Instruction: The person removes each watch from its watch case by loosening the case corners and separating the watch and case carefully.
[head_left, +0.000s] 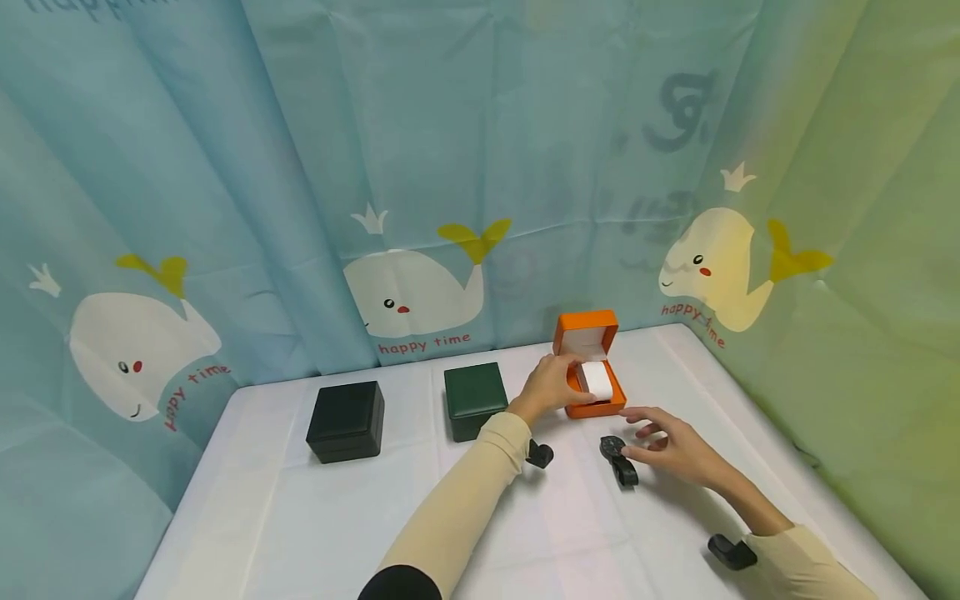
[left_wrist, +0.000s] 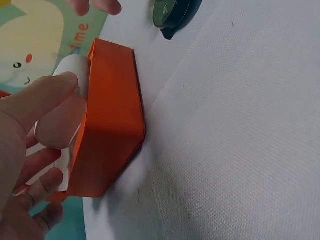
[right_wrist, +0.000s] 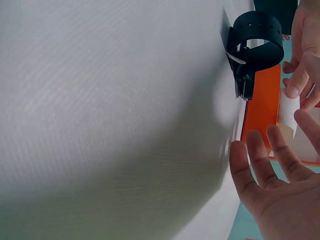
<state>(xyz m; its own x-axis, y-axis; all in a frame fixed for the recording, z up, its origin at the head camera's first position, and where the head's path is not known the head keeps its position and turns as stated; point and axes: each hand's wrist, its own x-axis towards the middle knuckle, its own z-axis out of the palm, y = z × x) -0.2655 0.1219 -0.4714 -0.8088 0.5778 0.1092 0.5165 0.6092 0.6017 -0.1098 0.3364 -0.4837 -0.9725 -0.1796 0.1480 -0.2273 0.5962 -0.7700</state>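
Note:
An orange watch box (head_left: 597,410) stands with its lid up near the back right of the table. My left hand (head_left: 551,385) reaches into it and pinches the white watch cushion (head_left: 598,379); in the left wrist view the thumb (left_wrist: 59,86) presses on one end of the cushion (left_wrist: 62,120). A black watch (head_left: 612,447) with a looped strap lies in front of the box. Just right of the watch hovers my right hand (head_left: 678,447), fingers spread and relaxed, holding nothing. The right wrist view shows the watch strap (right_wrist: 257,22) apart from those fingers.
A dark green box (head_left: 475,398) stands closed left of the orange one, partly behind my left forearm. Farther left is a closed black box (head_left: 346,422). A white cloth (head_left: 337,525) covers the table. Printed curtains (head_left: 420,167) hang behind and at the right.

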